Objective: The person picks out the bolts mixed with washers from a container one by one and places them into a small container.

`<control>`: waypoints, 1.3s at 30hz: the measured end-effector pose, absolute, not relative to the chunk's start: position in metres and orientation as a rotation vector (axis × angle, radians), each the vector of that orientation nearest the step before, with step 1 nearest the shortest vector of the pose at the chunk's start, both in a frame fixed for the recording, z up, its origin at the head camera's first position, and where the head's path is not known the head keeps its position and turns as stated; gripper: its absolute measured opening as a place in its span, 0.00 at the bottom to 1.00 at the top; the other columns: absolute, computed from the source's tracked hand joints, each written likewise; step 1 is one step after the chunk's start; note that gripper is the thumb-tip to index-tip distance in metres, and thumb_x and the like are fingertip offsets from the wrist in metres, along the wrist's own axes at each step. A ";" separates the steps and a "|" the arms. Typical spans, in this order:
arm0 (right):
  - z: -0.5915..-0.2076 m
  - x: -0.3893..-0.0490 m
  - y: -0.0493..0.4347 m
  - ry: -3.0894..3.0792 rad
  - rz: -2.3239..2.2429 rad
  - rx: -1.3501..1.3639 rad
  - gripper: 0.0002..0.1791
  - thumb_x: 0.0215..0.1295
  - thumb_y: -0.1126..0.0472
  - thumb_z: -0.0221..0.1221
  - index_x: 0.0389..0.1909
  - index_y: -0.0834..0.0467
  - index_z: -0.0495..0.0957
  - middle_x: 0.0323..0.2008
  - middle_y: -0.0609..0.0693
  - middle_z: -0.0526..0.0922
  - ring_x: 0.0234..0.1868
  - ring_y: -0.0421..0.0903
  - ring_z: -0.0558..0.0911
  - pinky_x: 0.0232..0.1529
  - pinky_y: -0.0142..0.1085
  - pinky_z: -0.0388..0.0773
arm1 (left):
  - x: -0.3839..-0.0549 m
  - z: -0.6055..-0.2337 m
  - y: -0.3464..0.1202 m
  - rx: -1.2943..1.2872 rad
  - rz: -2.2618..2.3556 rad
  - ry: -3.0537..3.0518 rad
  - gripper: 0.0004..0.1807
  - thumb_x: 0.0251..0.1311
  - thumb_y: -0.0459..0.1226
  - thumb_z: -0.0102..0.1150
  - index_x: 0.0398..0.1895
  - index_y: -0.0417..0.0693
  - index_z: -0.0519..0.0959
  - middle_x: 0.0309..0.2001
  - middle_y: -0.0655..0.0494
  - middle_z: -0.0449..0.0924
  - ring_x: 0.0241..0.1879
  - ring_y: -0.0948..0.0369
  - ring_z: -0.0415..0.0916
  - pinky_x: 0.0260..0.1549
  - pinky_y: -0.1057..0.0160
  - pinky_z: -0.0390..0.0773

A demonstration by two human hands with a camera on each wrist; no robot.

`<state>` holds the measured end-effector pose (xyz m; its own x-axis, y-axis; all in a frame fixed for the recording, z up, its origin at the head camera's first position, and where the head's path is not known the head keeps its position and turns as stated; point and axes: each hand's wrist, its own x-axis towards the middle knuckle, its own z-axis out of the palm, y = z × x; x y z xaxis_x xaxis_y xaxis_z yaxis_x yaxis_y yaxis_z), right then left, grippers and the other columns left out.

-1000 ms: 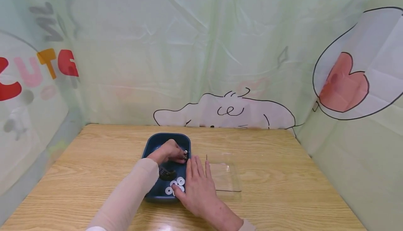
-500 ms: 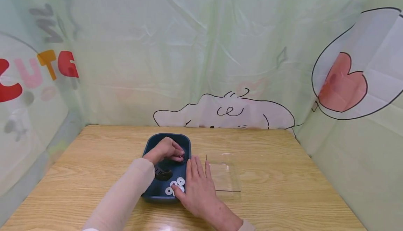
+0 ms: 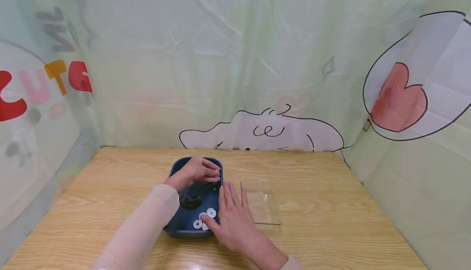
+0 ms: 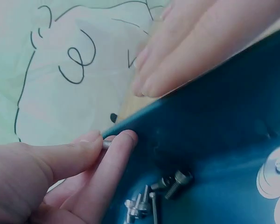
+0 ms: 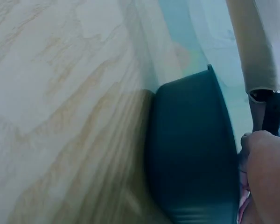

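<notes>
In the head view my left hand [image 3: 200, 169] reaches over the far right part of a dark blue bin [image 3: 185, 219]. The left wrist view shows its thumb and a finger pinching a small threaded screw [image 4: 107, 144] beside the bin rim. Below it, several metal screws [image 4: 177, 184] lie on the bin floor. My right hand [image 3: 235, 223] rests along the bin's right side, fingers straight, its thumb over the rim above several white washers [image 3: 197, 223]. The right wrist view shows the outer bin wall [image 5: 191, 144].
Right of the bin, partly behind my right hand, a clear plastic tray [image 3: 265, 208] lies on the wooden table [image 3: 324, 212]. A black perforated piece [image 3: 189, 201] sits at my left wrist. Printed curtains [image 3: 154, 77] stand behind the table.
My left hand has drawn left, then moved up and right toward the far right rim, holding a screw. Dark screws show beneath it now. The right hand has hardly moved.
</notes>
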<state>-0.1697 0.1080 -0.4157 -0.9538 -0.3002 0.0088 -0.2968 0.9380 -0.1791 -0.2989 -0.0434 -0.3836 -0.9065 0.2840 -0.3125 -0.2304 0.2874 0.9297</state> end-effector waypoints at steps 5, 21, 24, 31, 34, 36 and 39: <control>-0.407 -0.170 0.123 3.126 -0.308 -0.460 0.54 0.67 0.24 0.38 0.77 0.63 0.50 0.79 0.58 0.47 0.81 0.55 0.44 0.78 0.60 0.35 | -0.298 -0.378 -0.042 0.066 1.692 2.124 0.13 0.63 0.30 0.61 0.50 0.38 0.84 0.40 0.45 0.88 0.45 0.49 0.87 0.52 0.55 0.82; -0.399 -0.164 0.178 3.218 -0.310 -0.312 0.54 0.68 0.25 0.41 0.75 0.67 0.53 0.78 0.62 0.49 0.80 0.58 0.47 0.78 0.61 0.39 | -0.294 -0.363 -0.029 0.158 1.758 2.125 0.13 0.63 0.33 0.63 0.50 0.41 0.84 0.45 0.46 0.87 0.41 0.55 0.88 0.55 0.54 0.82; -0.399 -0.164 0.187 3.229 -0.317 -0.282 0.53 0.68 0.27 0.43 0.75 0.68 0.53 0.78 0.63 0.50 0.80 0.59 0.48 0.77 0.63 0.39 | -0.292 -0.362 -0.025 0.181 1.752 2.107 0.13 0.63 0.32 0.63 0.50 0.40 0.84 0.45 0.45 0.87 0.43 0.54 0.87 0.55 0.53 0.81; -0.403 -0.159 0.203 3.240 -0.346 -0.252 0.53 0.69 0.28 0.43 0.74 0.71 0.54 0.77 0.66 0.50 0.80 0.61 0.46 0.76 0.64 0.39 | -0.288 -0.361 -0.013 0.240 1.726 2.085 0.12 0.62 0.32 0.63 0.48 0.42 0.85 0.44 0.45 0.87 0.43 0.54 0.87 0.51 0.57 0.84; -0.406 -0.157 0.208 3.245 -0.354 -0.244 0.54 0.69 0.27 0.41 0.74 0.71 0.53 0.77 0.66 0.50 0.80 0.61 0.46 0.76 0.65 0.39 | -0.287 -0.362 -0.004 0.274 1.727 2.059 0.12 0.62 0.32 0.63 0.48 0.40 0.85 0.45 0.43 0.87 0.44 0.52 0.87 0.50 0.57 0.85; -0.409 -0.157 0.211 3.254 -0.346 -0.238 0.54 0.69 0.27 0.41 0.73 0.71 0.53 0.77 0.67 0.50 0.79 0.62 0.47 0.76 0.65 0.40 | -0.286 -0.363 0.002 0.283 1.730 2.048 0.12 0.62 0.32 0.64 0.48 0.40 0.85 0.44 0.44 0.87 0.43 0.52 0.87 0.48 0.58 0.85; -0.414 -0.157 0.214 3.268 -0.337 -0.231 0.53 0.69 0.29 0.44 0.73 0.72 0.54 0.76 0.68 0.51 0.79 0.63 0.49 0.75 0.66 0.42 | -0.284 -0.363 0.011 0.290 1.721 2.038 0.13 0.61 0.32 0.64 0.48 0.39 0.85 0.45 0.42 0.87 0.42 0.53 0.88 0.45 0.60 0.86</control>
<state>-0.1570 0.2141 -0.4136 -0.9788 -0.1228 0.1639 -0.1536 0.9695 -0.1912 -0.2835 0.0113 -0.3635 -0.8746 0.4396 -0.2045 -0.1278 0.1978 0.9719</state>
